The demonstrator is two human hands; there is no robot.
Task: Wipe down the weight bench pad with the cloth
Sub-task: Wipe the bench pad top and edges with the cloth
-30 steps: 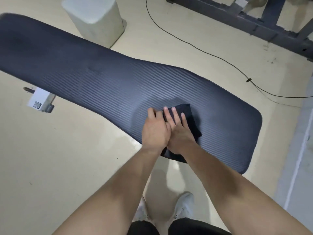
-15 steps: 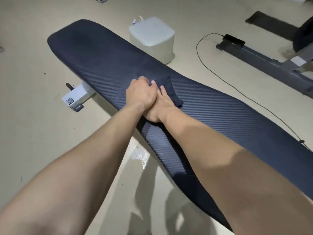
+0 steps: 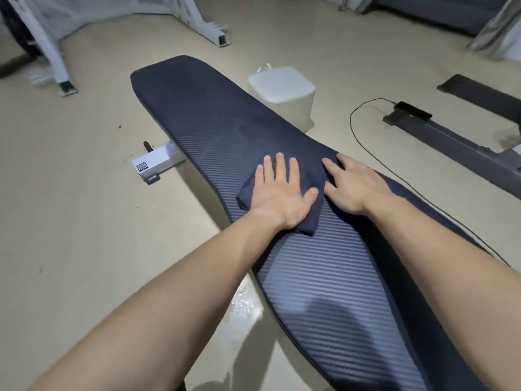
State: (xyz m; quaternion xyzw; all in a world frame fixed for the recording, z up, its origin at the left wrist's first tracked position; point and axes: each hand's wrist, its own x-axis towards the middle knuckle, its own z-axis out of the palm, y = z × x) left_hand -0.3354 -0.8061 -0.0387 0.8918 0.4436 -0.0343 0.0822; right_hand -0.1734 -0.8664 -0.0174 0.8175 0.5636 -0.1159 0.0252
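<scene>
The dark cloth [image 3: 308, 172] lies flat on the middle of the weight bench pad [image 3: 214, 119], near its left edge. The left hand [image 3: 279, 193] presses it down with straight, spread fingers [image 3: 280, 167] that grasp nothing. At 3 o'clock, just beside the cloth, the right hand [image 3: 355, 184] rests on the pad, its fingers also released. On the floor a white box [image 3: 282, 91] stands at 1 o'clock, a black cable [image 3: 352, 128] runs at 2 o'clock, and the white bench foot [image 3: 158, 163] sticks out at 9 o'clock.
</scene>
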